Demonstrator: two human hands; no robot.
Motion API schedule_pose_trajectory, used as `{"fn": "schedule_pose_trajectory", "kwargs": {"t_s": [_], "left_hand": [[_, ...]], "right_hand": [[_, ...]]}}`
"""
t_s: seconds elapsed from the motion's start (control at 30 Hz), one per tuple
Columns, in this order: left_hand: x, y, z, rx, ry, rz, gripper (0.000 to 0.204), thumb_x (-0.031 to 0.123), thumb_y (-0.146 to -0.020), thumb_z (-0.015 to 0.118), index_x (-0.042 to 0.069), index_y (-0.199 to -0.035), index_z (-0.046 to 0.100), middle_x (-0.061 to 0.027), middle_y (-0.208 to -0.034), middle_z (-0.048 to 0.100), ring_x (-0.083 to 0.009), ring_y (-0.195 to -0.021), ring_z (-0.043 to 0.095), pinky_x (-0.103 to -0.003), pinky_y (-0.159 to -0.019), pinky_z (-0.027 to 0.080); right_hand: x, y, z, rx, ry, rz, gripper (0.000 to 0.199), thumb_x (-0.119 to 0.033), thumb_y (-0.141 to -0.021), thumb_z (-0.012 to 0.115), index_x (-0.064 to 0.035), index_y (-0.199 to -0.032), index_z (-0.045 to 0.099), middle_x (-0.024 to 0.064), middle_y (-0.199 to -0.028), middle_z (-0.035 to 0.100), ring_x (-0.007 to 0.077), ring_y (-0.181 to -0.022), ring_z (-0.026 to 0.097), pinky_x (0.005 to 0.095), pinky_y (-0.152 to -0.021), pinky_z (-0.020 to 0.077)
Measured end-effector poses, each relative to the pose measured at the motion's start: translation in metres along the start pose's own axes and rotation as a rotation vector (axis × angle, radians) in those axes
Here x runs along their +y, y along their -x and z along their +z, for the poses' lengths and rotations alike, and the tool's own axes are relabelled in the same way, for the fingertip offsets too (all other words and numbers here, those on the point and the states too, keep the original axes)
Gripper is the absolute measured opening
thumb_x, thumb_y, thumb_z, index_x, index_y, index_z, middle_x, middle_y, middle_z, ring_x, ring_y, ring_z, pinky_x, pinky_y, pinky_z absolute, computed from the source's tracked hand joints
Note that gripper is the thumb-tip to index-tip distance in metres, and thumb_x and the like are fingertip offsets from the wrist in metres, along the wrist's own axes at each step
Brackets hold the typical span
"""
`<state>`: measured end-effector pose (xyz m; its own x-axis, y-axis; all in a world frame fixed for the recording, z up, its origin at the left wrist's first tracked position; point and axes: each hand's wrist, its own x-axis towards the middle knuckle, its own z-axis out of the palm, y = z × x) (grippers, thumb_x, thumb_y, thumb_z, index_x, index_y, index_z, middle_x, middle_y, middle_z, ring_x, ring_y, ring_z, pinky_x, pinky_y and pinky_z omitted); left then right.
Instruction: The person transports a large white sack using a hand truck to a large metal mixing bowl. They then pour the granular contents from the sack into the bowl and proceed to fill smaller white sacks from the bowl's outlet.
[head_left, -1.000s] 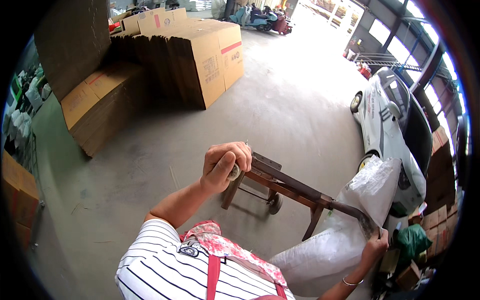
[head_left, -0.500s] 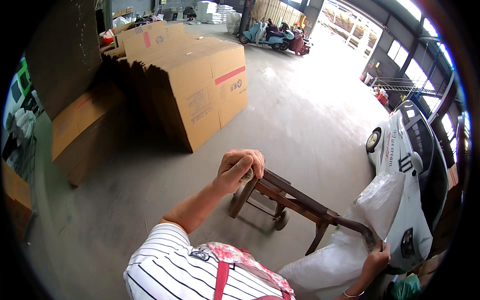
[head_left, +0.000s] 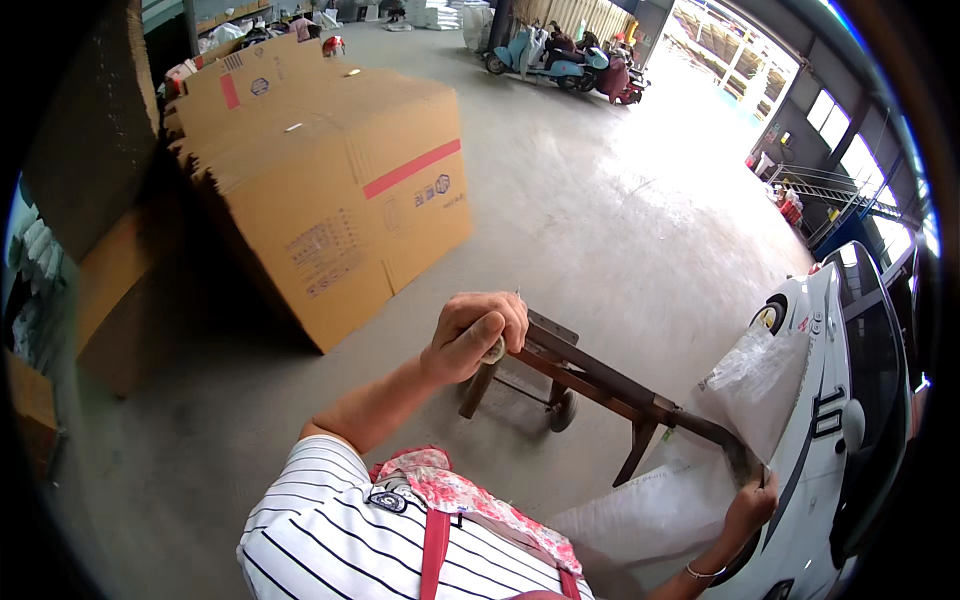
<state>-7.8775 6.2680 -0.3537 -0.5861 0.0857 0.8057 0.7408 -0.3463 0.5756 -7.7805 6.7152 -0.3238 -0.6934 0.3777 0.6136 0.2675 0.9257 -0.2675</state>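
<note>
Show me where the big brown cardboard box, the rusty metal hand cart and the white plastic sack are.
Big brown cardboard box point(head_left: 340, 215): head view, on its front face.
Rusty metal hand cart point(head_left: 600, 380): head view, on the long frame bar.
White plastic sack point(head_left: 640, 515): head view, on its lower flat side.

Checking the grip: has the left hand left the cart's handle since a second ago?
No. The left hand stays clenched on the cart handle; only the camera view shifted.
</note>
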Motion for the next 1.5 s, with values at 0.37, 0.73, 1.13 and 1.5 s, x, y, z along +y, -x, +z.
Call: {"fn": "schedule_pose_trajectory", "kwargs": {"t_s": [0.37,0.73,1.13,1.5], "left_hand": [[-0.283,-0.219,-0.097,-0.313,-0.193,0.138,0.026,0.020,-0.084,0.052,0.005,-0.063,0.050,-0.0042,-0.057,0.051,-0.0198,-0.049,0.051,-0.029,-0.048,0.041],[-0.567,-0.426,-0.208,-0.172,-0.342,0.143,0.014,0.007,-0.077,0.056,0.003,-0.064,0.052,-0.0063,-0.059,0.053,-0.0201,-0.052,0.052,-0.029,-0.049,0.041],[-0.849,-0.669,-0.420,-0.053,-0.464,0.086,0.015,0.006,-0.076,0.054,0.004,-0.062,0.052,-0.0045,-0.057,0.052,-0.0189,-0.049,0.051,-0.028,-0.048,0.041],[-1.046,-0.847,-0.746,0.086,-0.588,0.146,0.016,0.007,-0.075,0.055,0.006,-0.060,0.050,-0.0029,-0.057,0.052,-0.0181,-0.050,0.051,-0.028,-0.047,0.040]], "right_hand": [[-0.049,-0.283,0.289,-0.034,-0.107,-0.018,0.019,-0.014,-0.084,0.051,0.0031,-0.078,0.054,0.0269,-0.074,0.055,0.0452,-0.071,0.052,0.0442,-0.060,0.0399],[-0.154,-0.609,0.611,-0.027,-0.025,0.030,0.025,-0.021,-0.083,0.051,0.0015,-0.085,0.060,0.0243,-0.081,0.059,0.0399,-0.075,0.056,0.0425,-0.066,0.0415],[-0.385,-0.936,0.958,-0.119,-0.281,-0.068,0.031,-0.026,-0.084,0.049,0.0041,-0.081,0.058,0.0247,-0.074,0.057,0.0374,-0.068,0.053,0.0410,-0.064,0.0401],[-0.698,-1.122,1.241,-0.062,-0.373,-0.254,0.029,-0.022,-0.086,0.048,0.0029,-0.087,0.062,0.0229,-0.085,0.061,0.0356,-0.079,0.057,0.0391,-0.071,0.0435]]}}
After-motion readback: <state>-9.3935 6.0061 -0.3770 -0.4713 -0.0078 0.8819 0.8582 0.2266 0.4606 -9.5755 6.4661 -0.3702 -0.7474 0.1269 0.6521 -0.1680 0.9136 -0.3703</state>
